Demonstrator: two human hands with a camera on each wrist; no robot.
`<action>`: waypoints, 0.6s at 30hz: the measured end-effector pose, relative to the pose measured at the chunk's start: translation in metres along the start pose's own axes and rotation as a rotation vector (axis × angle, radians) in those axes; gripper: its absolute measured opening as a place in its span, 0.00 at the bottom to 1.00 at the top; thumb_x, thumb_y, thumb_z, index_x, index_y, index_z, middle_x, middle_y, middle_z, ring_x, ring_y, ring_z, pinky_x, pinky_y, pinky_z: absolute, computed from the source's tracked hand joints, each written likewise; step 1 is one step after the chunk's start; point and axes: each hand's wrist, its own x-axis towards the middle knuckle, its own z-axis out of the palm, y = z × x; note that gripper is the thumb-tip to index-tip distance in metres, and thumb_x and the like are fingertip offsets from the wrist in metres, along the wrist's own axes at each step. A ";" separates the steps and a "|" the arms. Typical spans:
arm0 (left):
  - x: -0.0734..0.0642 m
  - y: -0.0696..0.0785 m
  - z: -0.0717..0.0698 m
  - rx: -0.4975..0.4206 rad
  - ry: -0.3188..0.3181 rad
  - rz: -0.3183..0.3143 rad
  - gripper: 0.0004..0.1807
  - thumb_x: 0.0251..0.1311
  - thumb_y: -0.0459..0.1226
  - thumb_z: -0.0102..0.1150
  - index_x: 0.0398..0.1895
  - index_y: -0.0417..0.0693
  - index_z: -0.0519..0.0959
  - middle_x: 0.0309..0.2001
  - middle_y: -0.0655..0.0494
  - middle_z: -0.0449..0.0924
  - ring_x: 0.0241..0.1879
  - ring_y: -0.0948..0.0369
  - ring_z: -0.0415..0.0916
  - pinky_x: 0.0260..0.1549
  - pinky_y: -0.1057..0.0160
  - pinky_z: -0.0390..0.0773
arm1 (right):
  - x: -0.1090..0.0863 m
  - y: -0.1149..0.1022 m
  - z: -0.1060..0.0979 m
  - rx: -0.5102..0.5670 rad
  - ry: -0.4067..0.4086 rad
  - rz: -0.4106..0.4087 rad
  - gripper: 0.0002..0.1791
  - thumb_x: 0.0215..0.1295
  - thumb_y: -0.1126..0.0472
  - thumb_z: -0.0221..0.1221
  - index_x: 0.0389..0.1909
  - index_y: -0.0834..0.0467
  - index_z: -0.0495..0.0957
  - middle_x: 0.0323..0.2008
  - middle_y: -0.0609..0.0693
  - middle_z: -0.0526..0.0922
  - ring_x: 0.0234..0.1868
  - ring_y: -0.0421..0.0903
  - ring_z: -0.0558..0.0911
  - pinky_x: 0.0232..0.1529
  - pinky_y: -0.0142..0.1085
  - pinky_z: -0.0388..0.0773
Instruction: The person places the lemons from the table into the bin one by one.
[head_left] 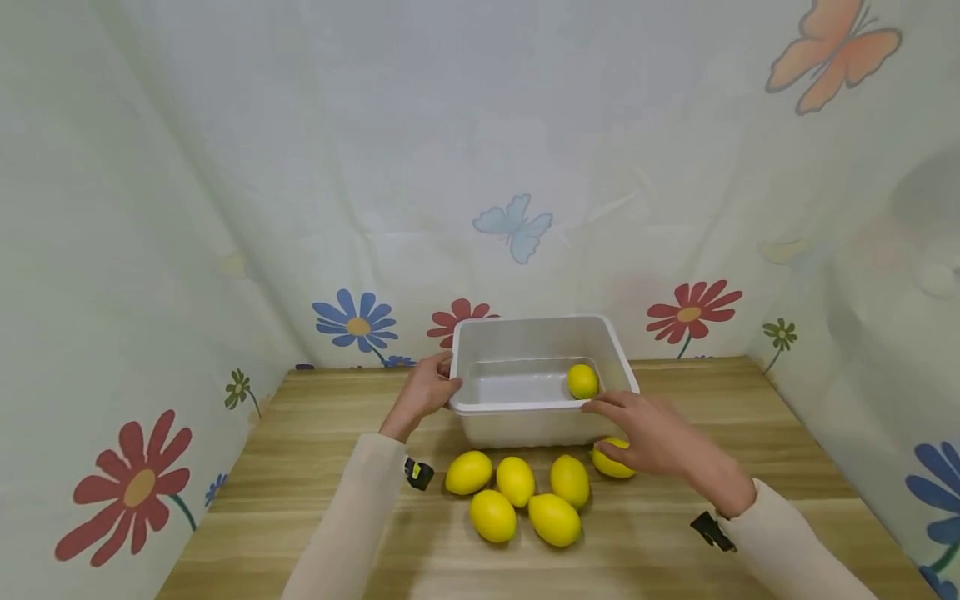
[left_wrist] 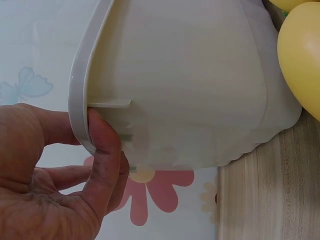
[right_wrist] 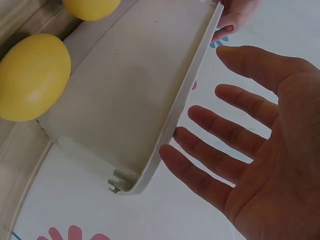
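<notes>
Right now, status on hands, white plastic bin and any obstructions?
Left hand grips white rectangular plastic bin at its rim. Right hand, fingers extended, at near rim. One yellow lemon inside; six yellow lemons in front.

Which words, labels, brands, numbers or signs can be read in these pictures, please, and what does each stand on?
There are none that can be read.
White bin: no lettering shows.
Lemons: no print shows.
Backdrop: flowers and butterflies, no words.
Black piece by the left sleeve: a yellow patch, too small to tell if it bears text.
</notes>
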 end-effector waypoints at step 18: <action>-0.001 -0.004 0.001 0.000 0.007 0.020 0.37 0.61 0.33 0.60 0.73 0.40 0.61 0.52 0.36 0.79 0.44 0.50 0.81 0.25 0.64 0.84 | -0.026 0.003 0.026 0.080 -0.138 0.023 0.27 0.57 0.52 0.69 0.58 0.51 0.78 0.56 0.49 0.81 0.51 0.49 0.82 0.50 0.48 0.82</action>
